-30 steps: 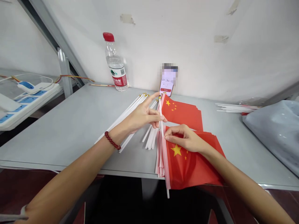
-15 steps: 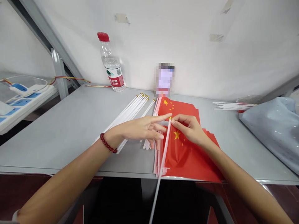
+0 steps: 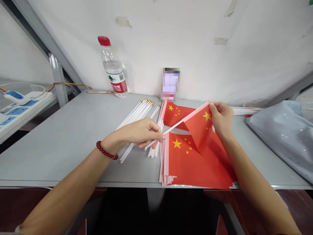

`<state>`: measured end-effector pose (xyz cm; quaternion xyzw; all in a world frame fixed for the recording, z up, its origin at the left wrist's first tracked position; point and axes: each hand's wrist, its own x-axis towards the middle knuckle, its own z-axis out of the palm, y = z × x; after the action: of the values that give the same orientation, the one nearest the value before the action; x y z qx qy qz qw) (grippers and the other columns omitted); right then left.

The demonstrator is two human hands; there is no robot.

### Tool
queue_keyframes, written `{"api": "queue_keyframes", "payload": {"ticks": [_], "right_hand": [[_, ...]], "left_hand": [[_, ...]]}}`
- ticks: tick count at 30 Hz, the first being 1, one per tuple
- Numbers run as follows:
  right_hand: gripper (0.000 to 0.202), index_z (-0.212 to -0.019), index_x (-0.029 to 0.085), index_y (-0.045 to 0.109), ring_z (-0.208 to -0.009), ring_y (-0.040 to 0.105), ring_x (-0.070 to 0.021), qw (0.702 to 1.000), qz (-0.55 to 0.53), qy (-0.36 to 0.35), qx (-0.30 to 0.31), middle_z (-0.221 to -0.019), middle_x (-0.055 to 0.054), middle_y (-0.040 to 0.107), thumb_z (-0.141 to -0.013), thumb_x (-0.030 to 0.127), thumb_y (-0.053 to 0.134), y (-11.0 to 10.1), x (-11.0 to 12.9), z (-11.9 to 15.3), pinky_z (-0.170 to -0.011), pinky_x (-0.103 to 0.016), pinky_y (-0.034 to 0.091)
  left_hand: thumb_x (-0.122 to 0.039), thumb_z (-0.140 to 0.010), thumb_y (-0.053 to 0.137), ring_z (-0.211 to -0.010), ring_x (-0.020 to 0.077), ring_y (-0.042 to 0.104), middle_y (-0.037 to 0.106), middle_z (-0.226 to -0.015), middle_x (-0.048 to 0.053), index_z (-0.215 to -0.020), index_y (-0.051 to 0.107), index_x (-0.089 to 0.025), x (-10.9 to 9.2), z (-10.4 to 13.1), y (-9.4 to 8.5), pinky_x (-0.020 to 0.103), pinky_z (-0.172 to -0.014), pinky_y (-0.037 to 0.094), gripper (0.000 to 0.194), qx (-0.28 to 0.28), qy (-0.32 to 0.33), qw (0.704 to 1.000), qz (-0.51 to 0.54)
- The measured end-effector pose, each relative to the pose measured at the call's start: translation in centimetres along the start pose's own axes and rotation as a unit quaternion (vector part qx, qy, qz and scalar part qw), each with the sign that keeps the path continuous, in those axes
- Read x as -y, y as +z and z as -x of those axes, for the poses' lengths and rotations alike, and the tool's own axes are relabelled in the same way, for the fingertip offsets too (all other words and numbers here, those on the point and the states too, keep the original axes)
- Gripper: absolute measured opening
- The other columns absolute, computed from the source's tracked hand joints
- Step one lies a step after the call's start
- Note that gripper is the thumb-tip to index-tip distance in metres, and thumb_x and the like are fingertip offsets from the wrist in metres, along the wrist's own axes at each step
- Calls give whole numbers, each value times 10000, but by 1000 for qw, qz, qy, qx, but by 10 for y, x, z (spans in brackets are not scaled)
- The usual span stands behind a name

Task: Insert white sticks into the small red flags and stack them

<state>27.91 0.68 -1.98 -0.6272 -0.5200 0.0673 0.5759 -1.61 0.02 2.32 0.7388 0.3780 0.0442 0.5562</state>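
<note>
A small red flag (image 3: 199,127) with yellow stars is on a white stick (image 3: 174,126), its pale sleeve around the upper part. My right hand (image 3: 222,119) pinches the flag's upper corner by the gold tip. Closed on the bare lower part of the stick is my left hand (image 3: 144,132). The stick slants up to the right, and the flag hangs over a stack of red flags (image 3: 193,168). Behind it lies another set of flags (image 3: 174,114). White sticks with gold tips (image 3: 135,116) lie beyond and partly under my left hand.
A water bottle (image 3: 116,78) and a blurred, phone-like thing (image 3: 170,85) stand against the white wall. To the right, a grey-blue plastic bag (image 3: 278,130) lies near more white sticks (image 3: 244,111). A power strip (image 3: 19,111) is at far left.
The held stick has swung from pointing down towards me to slanting up right. My right hand has moved right and up with the tip; my left fingers have closed on the stick.
</note>
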Motion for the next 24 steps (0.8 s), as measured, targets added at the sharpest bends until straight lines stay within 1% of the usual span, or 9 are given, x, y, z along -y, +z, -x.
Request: {"api": "queue_keyframes", "payload": {"ticks": [2, 4, 5, 7, 10, 12, 16, 19, 24], "right_hand": [[150, -879, 169, 577, -815, 549, -202, 994, 80, -54, -47, -921, -70, 592, -793, 290, 555, 1, -4, -1, -723, -350, 457], [180, -927, 174, 566, -895, 537, -218, 985, 129, -110, -33, -1012, -89, 571, -775, 270, 583, 3, -1, 3, -806, -383, 443], [160, -912, 179, 570, -890, 541, -216, 983, 130, -130, 15, -995, -84, 577, -782, 271, 587, 5, 2, 7, -819, -382, 439], [98, -846, 190, 587, -829, 564, -193, 969, 98, -150, 173, -900, -55, 600, -820, 284, 575, 8, 11, 17, -801, -356, 447], [159, -867, 202, 614, -823, 583, -183, 906, 48, -134, 399, -886, -38, 617, -834, 357, 596, 14, 25, 35, -765, -329, 465], [254, -920, 204, 620, -873, 578, -198, 870, 52, -123, 474, -947, -49, 608, -790, 420, 652, 17, 32, 47, -786, -340, 470], [450, -1025, 204, 601, -1000, 538, -252, 853, 92, -106, 503, -1064, -81, 558, -704, 499, 715, 21, 37, 59, -885, -415, 438], [510, -1055, 204, 587, -1012, 523, -267, 849, 108, -92, 509, -1080, -86, 546, -684, 528, 718, 23, 36, 60, -859, -418, 447], [466, -995, 201, 594, -920, 532, -230, 845, 93, -105, 515, -973, -61, 571, -669, 499, 743, 25, 35, 60, -834, -386, 442]], "left_hand": [[-367, -793, 548, -296, 59, 308, 410, -315, -37, -545, 597, -173, 4, -1, -1, 206, -372, 290, 319, -50, -7, 999, -5], [-374, -794, 531, -299, 67, 305, 448, -330, -20, -544, 590, -175, 8, -4, -1, 216, -359, 253, 325, -95, -18, 995, -6], [-374, -797, 518, -298, 68, 297, 454, -331, -15, -546, 587, -176, 10, -5, -1, 219, -357, 239, 328, -110, -24, 994, -10], [-370, -800, 496, -295, 71, 286, 446, -322, -16, -551, 579, -177, 12, -7, 0, 222, -358, 228, 326, -131, -33, 991, -27], [-349, -796, 468, -306, 81, 323, 418, -313, -19, -489, 509, -179, 9, -8, 4, 229, -374, 255, 354, -153, -31, 985, -69], [-327, -783, 456, -326, 80, 336, 405, -334, -18, -430, 417, -180, 3, -7, 8, 234, -382, 260, 385, -168, -22, 980, -101], [-252, -731, 448, -395, 66, 213, 257, -402, -39, -440, 231, -182, -5, -7, 16, 249, -394, 175, 369, -236, 21, 959, -156], [-224, -708, 434, -449, 76, 137, 142, -481, -36, -499, 154, -183, -2, -8, 20, 272, -421, 132, 353, -275, 53, 937, -207], [-265, -728, 429, -450, 90, 100, 126, -501, -31, -522, 132, -189, 2, -8, 20, 297, -432, 113, 370, -234, -1, 925, -299]]}}
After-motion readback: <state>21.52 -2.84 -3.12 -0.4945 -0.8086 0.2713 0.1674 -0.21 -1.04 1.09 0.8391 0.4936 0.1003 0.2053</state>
